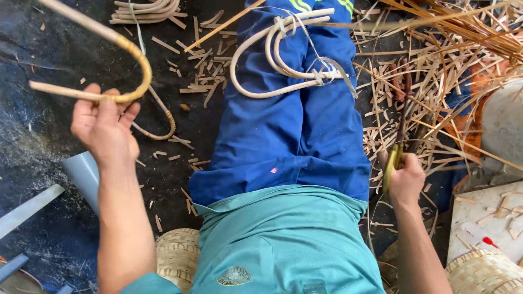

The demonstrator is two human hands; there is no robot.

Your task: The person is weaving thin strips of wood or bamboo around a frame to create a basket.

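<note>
My left hand (106, 128) is raised at the left and grips a bent rattan cane (122, 43) at the bottom of its U-shaped curve; one end runs up to the top left, the other points left. My right hand (406, 179) rests low at the right, closed on yellow-handled pruning shears (393, 158) whose dark blades point up into the cane scraps. A tied bundle of bent cane loops (283, 54) lies across my blue trouser legs (289, 125).
Split cane strips and offcuts (430, 71) litter the dark ground at the right and above my legs. Another bundle of bent canes (144, 11) lies top left. Woven baskets (177, 256) (485, 272) sit near my sides. A grey pipe (84, 174) lies at the left.
</note>
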